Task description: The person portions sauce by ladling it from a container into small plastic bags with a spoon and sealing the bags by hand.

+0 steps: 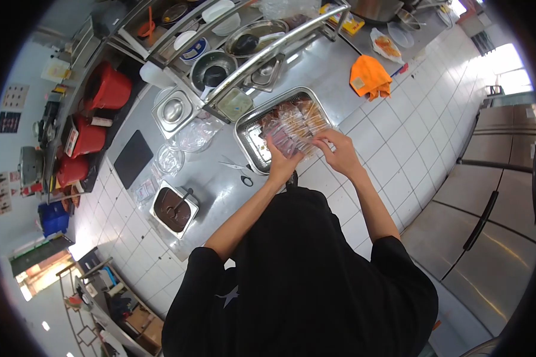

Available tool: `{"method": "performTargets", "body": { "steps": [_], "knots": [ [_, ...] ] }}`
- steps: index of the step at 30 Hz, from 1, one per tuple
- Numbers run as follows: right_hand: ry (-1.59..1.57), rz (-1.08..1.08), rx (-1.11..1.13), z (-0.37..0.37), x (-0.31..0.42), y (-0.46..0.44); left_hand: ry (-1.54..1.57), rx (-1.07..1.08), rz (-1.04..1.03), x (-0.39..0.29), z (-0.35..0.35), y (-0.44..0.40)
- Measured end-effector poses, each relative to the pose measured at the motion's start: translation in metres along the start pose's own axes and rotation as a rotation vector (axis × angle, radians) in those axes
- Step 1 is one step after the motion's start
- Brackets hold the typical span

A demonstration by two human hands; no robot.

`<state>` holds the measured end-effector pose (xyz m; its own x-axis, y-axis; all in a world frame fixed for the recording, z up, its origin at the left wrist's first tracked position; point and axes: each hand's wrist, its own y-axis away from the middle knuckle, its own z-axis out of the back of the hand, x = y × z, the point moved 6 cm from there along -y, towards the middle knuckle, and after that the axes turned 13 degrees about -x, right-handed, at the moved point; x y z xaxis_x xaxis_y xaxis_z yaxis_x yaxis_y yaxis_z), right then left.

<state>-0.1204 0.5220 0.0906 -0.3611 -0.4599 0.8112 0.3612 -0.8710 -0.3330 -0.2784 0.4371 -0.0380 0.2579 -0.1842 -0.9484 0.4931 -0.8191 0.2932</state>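
Both hands are at a clear plastic packet [284, 138] with reddish-brown contents, over the near side of a metal tray [251, 156]. My left hand [283, 163] grips its near left edge, thumb on top. With fingers pinched together, my right hand [338, 152] holds the plastic at the right. More plastic-wrapped packets [307, 112], brown with pale stick-like lines, lie in the tray. Their exact contents are blurred by the shiny wrap. Just left of the tray, scissors [239, 166] with black handles lie on the steel table.
A steel container of dark brown sauce [174, 209] with a ladle stands at the table's near left. A black board [133, 159] and plastic bags [195, 134] lie behind it. Bowls [213, 70] fill a metal rack [244, 65]. An orange cloth [369, 77] lies at the far right edge.
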Motion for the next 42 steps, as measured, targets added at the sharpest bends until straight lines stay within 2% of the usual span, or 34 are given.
{"method": "performTargets", "body": {
  "steps": [3,6,7,10,11,12,13,14,17,19,22,23,25,26,27,29,31,34,36,40,42],
  "knots": [
    [-0.074,-0.003,0.085,-0.026,0.006,-0.035,0.123,-0.038,0.137,0.012,0.003,-0.009],
    [-0.092,0.01,0.15,-0.057,0.009,-0.067,0.155,-0.045,0.217,-0.033,0.009,0.002],
    [-0.074,0.08,0.167,-0.068,0.01,-0.074,0.27,-0.044,0.328,-0.042,0.011,0.011],
    [-0.014,0.235,0.251,-0.111,-0.008,-0.08,-0.13,-0.198,0.138,-0.023,0.041,0.01],
    [0.018,0.254,0.305,-0.124,-0.026,-0.076,-0.144,-0.213,0.063,-0.017,0.049,0.015],
    [0.046,0.275,0.363,-0.136,-0.045,-0.068,-0.16,-0.104,0.041,-0.016,0.051,0.023],
    [0.166,0.475,0.35,-0.143,-0.058,-0.061,-0.173,-0.015,0.018,-0.016,0.057,0.033],
    [0.246,0.477,0.353,-0.14,-0.065,-0.059,-0.188,0.048,-0.01,-0.02,0.07,0.042],
    [0.303,0.554,0.386,-0.136,-0.053,-0.045,-0.301,0.115,0.047,-0.069,0.105,0.086],
    [0.307,0.587,0.262,-0.126,-0.01,-0.042,-0.382,-0.009,-0.032,-0.06,0.142,0.098],
    [0.095,0.502,0.165,-0.142,0.03,-0.024,-0.519,-0.14,-0.131,-0.077,0.193,0.11],
    [0.017,0.523,0.182,-0.154,0.068,-0.017,-0.56,-0.164,-0.153,-0.087,0.207,0.119],
    [-0.153,0.263,0.401,-0.203,0.073,-0.001,-0.768,-0.141,-0.267,-0.123,0.225,0.141],
    [-0.103,0.157,0.446,-0.23,0.087,0.001,-0.875,-0.134,-0.333,-0.144,0.234,0.15],
    [-0.062,0.051,0.483,-0.261,0.099,0.001,-0.839,-0.132,-0.331,-0.156,0.245,0.156],
    [-0.054,0.033,0.344,-0.326,0.092,-0.009,-0.773,-0.098,-0.332,-0.175,0.263,0.169],
    [0.086,0.304,0.016,-0.381,0.047,-0.031,-0.715,-0.074,-0.381,-0.198,0.277,0.185],
    [0.374,0.212,-0.035,-0.404,0.048,-0.048,-0.671,-0.05,-0.454,-0.227,0.294,0.214],
    [0.368,0.071,0.077,-0.411,0.049,-0.052,-0.609,-0.038,-0.506,-0.233,0.308,0.231],
    [0.306,-0.155,0.276,-0.402,0.034,-0.054,-0.431,0.002,-0.334,-0.198,0.343,0.241],
    [0.398,0.03,0.077,-0.386,0.043,-0.044,-0.43,-0.006,-0.309,-0.181,0.358,0.243]
  ]
}}
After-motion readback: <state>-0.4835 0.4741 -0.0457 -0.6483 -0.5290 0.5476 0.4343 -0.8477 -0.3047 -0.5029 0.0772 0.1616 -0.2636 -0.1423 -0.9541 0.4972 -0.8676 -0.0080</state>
